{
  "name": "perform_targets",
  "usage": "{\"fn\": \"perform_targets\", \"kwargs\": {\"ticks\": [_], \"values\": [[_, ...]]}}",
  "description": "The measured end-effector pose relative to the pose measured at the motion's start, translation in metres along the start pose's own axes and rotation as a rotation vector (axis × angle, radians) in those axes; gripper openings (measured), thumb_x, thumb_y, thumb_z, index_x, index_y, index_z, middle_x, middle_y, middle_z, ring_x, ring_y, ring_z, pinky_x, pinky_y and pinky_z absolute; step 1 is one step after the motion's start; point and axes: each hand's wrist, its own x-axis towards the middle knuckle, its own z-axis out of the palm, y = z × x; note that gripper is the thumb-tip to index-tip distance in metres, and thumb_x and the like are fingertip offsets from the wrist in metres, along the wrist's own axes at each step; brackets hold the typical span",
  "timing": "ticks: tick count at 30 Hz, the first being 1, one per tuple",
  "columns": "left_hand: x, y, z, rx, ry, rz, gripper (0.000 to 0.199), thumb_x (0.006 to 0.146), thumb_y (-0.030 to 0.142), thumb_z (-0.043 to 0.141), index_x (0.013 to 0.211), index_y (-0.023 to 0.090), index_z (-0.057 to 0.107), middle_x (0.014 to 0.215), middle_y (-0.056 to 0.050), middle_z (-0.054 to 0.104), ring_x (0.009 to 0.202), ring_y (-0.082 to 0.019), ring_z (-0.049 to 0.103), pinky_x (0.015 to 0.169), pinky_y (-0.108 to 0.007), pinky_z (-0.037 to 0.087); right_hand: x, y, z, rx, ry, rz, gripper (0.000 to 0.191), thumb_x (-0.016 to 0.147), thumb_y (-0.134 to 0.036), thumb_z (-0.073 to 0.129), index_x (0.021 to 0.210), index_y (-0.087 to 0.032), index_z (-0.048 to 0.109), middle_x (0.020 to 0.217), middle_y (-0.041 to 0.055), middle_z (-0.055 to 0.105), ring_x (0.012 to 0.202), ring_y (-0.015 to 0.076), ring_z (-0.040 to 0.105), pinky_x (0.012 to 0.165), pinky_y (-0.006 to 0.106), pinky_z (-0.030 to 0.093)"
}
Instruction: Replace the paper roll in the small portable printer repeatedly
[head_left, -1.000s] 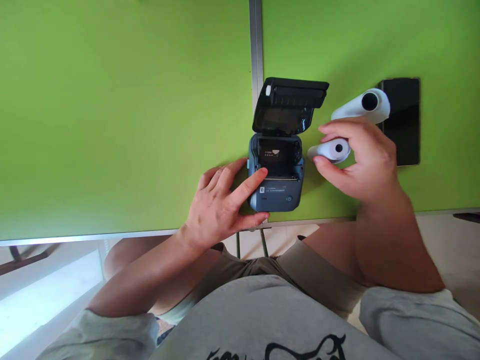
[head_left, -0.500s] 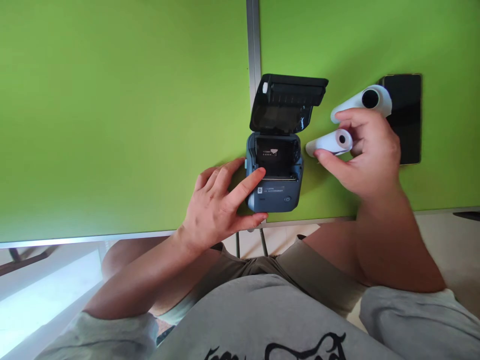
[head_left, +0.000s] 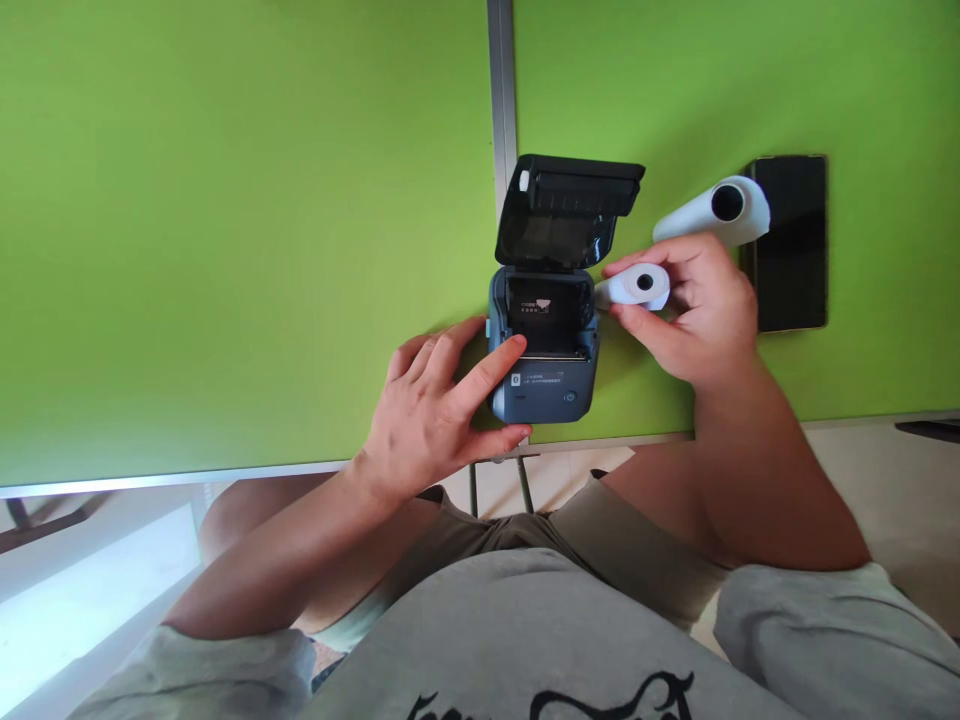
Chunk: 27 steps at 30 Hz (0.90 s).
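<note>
Small white roll (head_left: pixel 626 287) — pinched in the right hand (head_left: pixel 709 315); left hand (head_left: pixel 424 420), spread, touches the open printer (head_left: pixel 551 335).

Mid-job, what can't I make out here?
All in the head view:
- Small lettering on the blue-grey plastic printer: too small to read.
- Underside of the small white paper roll: hidden by the roll itself.
- The flat black rectangular device: left edge partly hidden by the large white paper roll and right hand.
</note>
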Motion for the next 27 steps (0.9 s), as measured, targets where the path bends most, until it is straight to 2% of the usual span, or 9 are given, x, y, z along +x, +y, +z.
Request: {"fn": "perform_targets", "kwargs": {"ticks": [3, 6, 8, 9, 12, 15, 19, 22, 27], "values": [[0.000, 0.001, 0.001, 0.000, -0.009, -0.014, 0.075, 0.098, 0.075, 0.049, 0.157, 0.027, 0.048, 0.145, -0.017, 0.061, 0.122, -0.029, 0.062, 0.105, -0.043, 0.043, 0.006, -0.005, -0.007, -0.018, 0.131, -0.078, 0.044, 0.082, -0.038, 0.082, 0.125, -0.034, 0.072, 0.107, 0.0012, 0.081, 0.086, 0.0226, 0.078, 0.067, 0.037, 0.061], [-0.001, 0.001, 0.001, 0.005, -0.008, -0.015, 0.075, 0.098, 0.074, 0.050, 0.155, 0.027, 0.050, 0.146, -0.017, 0.061, 0.123, -0.029, 0.062, 0.106, -0.043, 0.043, 0.014, -0.030, -0.011, -0.071, 0.217, -0.262, 0.048, 0.085, -0.051, 0.080, 0.131, -0.036, 0.074, 0.109, 0.0036, 0.078, 0.090, 0.0240, 0.075, 0.074, 0.041, 0.062], [-0.001, 0.000, 0.001, 0.002, -0.006, -0.011, 0.074, 0.099, 0.074, 0.049, 0.156, 0.026, 0.049, 0.146, -0.017, 0.060, 0.124, -0.030, 0.062, 0.106, -0.043, 0.043, 0.019, -0.055, -0.010, -0.139, 0.147, -0.231, 0.044, 0.092, -0.049, 0.074, 0.136, -0.041, 0.071, 0.113, 0.0029, 0.076, 0.095, 0.0240, 0.074, 0.083, 0.044, 0.063], [-0.001, 0.000, 0.001, -0.001, -0.006, -0.008, 0.074, 0.099, 0.073, 0.048, 0.156, 0.026, 0.049, 0.146, -0.018, 0.060, 0.124, -0.030, 0.062, 0.106, -0.043, 0.044, 0.021, -0.066, -0.008, -0.155, 0.103, -0.267, 0.044, 0.092, -0.047, 0.074, 0.136, -0.042, 0.069, 0.110, 0.0017, 0.076, 0.095, 0.0235, 0.075, 0.082, 0.043, 0.064], [-0.002, 0.000, 0.001, -0.013, -0.006, -0.009, 0.075, 0.099, 0.074, 0.046, 0.156, 0.026, 0.048, 0.145, -0.018, 0.061, 0.124, -0.030, 0.062, 0.107, -0.044, 0.043, 0.024, -0.086, 0.003, -0.134, -0.019, -0.248, 0.038, 0.090, -0.029, 0.077, 0.124, -0.041, 0.066, 0.108, -0.0024, 0.077, 0.101, 0.0222, 0.076, 0.090, 0.042, 0.065], [-0.002, 0.001, 0.000, -0.031, -0.023, -0.019, 0.075, 0.099, 0.074, 0.047, 0.157, 0.026, 0.048, 0.146, -0.018, 0.060, 0.124, -0.031, 0.062, 0.108, -0.045, 0.043, 0.026, -0.084, 0.013, -0.177, -0.049, -0.233, 0.025, 0.089, -0.024, 0.075, 0.108, -0.033, 0.063, 0.104, -0.0006, 0.078, 0.098, 0.0233, 0.078, 0.085, 0.043, 0.066], [-0.002, 0.002, -0.001, -0.032, -0.027, -0.016, 0.074, 0.101, 0.074, 0.043, 0.158, 0.027, 0.047, 0.146, -0.018, 0.060, 0.123, -0.030, 0.063, 0.108, -0.044, 0.043, 0.026, -0.078, 0.019, -0.295, -0.063, -0.207, 0.018, 0.089, -0.024, 0.075, 0.093, -0.031, 0.059, 0.101, 0.0003, 0.080, 0.095, 0.0242, 0.079, 0.079, 0.043, 0.067], [-0.001, 0.003, -0.001, -0.035, -0.022, -0.017, 0.074, 0.101, 0.074, 0.042, 0.158, 0.027, 0.047, 0.147, -0.017, 0.059, 0.124, -0.029, 0.063, 0.110, -0.043, 0.042, 0.027, -0.079, 0.021, -0.310, -0.082, -0.200, 0.017, 0.090, -0.020, 0.073, 0.090, -0.031, 0.059, 0.100, -0.0010, 0.080, 0.095, 0.0235, 0.079, 0.081, 0.044, 0.066], [-0.002, 0.003, 0.000, -0.051, -0.023, -0.025, 0.075, 0.100, 0.074, 0.044, 0.158, 0.027, 0.048, 0.149, -0.017, 0.058, 0.126, -0.029, 0.062, 0.110, -0.043, 0.041, 0.029, -0.077, 0.024, -0.205, -0.105, -0.266, 0.017, 0.090, -0.016, 0.073, 0.089, -0.029, 0.063, 0.104, -0.0024, 0.081, 0.093, 0.0201, 0.080, 0.079, 0.040, 0.065]]}}
